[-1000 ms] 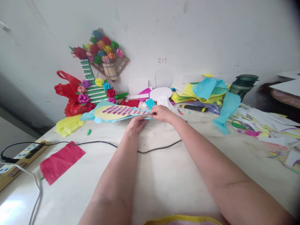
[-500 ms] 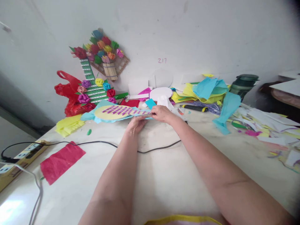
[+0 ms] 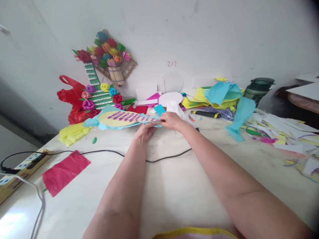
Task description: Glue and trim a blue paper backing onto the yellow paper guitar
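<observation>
A paper craft [image 3: 104,119] with a pale yellow rounded body and a narrow end pointing right is held tilted over the table. Purple and white strips [image 3: 124,116] cross its face, and light blue crepe paper [image 3: 92,122] sticks out around its edge. My left hand [image 3: 146,130] is beneath the narrow end, gripping it from the near side. With fingers pinched, my right hand [image 3: 170,120] presses at the tip of that same end. Whatever lies between the right fingertips is hidden.
A black cord [image 3: 169,158] crosses the table from a power strip [image 3: 25,166]. Red crepe paper [image 3: 66,172] lies at left. Behind stand a green flowered craft [image 3: 99,96] and a red plastic bag [image 3: 72,96]. A yellow-black cutter [image 3: 206,114], paper scraps [image 3: 281,127] and a dark jar [image 3: 259,89] are at right.
The craft's rounded end has shifted very slightly left. Both hands keep nearly the same place and grip.
</observation>
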`<state>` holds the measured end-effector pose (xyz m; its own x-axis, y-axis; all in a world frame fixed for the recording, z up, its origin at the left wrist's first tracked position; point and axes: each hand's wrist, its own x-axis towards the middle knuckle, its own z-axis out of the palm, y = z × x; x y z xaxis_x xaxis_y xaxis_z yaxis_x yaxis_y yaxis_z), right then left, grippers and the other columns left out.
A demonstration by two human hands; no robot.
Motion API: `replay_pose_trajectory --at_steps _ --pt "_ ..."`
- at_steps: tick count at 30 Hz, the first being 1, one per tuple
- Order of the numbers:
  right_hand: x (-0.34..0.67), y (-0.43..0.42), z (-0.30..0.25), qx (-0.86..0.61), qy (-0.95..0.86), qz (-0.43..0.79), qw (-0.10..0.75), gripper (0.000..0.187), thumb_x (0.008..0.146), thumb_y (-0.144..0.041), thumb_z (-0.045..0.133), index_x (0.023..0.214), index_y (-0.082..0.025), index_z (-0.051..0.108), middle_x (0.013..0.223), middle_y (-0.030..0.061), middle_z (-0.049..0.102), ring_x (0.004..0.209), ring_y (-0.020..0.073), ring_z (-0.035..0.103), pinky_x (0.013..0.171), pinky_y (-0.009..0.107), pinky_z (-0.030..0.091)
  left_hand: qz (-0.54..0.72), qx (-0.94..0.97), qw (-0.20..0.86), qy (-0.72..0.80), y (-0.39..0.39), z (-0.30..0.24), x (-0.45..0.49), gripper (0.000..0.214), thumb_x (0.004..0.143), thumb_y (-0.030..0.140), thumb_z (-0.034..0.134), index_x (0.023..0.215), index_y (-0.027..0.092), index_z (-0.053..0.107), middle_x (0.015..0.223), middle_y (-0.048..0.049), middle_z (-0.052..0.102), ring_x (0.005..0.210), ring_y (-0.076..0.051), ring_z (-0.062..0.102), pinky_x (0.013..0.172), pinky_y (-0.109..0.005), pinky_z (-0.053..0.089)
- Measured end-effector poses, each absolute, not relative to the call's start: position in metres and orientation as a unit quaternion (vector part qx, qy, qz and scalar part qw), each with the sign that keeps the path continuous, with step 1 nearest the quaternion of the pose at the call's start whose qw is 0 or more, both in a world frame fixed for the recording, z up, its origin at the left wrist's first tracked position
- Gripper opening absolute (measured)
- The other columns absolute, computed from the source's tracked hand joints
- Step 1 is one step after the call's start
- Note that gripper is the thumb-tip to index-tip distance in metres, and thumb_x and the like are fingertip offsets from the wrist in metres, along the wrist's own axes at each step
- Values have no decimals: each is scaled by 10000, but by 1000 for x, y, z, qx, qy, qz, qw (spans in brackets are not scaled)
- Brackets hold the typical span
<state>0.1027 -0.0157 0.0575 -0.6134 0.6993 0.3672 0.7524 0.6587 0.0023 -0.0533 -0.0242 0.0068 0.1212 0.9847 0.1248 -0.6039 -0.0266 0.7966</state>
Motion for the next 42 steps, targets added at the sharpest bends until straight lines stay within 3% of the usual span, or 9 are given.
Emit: replay_pose_trajectory --at_steps 10,17,24,34,42 --pt "104 -12 55 -416 -887 -33 199 247 787 -356 499 764 -185 676 779 31 636 699 133 523 543 229 277 601 419 631 255 -22 5 -52 246 521 -5 653 733 111 609 750 -33 644 785 -170 608 831 -314 419" --pt "108 -8 54 -413 -876 54 244 212 753 -313 533 765 -160 679 722 11 633 659 121 504 555 213 298 606 406 631 264 -24 7 -51 268 498 9 669 738 110 605 766 -39 650 764 -164 606 803 -307 436" --pt "115 -3 57 -398 -875 56 270 166 695 -194 542 769 -154 685 751 23 632 700 131 525 603 213 348 624 390 621 269 -22 5 -52 320 478 8 681 760 117 577 780 -28 636 757 -152 595 779 -295 441" --pt "132 -4 71 -374 -893 55 244 184 607 -193 602 772 -164 678 809 17 607 710 125 515 612 201 357 642 355 623 274 -20 5 -55 340 488 -36 643 756 148 542 746 6 605 784 -145 591 788 -285 447" --pt "124 -10 71 -419 -888 28 188 145 674 -281 567 699 -170 656 716 18 625 674 134 523 578 217 331 629 359 626 289 -21 5 -57 338 488 -9 656 777 131 550 776 -24 629 759 -163 599 715 -291 470"
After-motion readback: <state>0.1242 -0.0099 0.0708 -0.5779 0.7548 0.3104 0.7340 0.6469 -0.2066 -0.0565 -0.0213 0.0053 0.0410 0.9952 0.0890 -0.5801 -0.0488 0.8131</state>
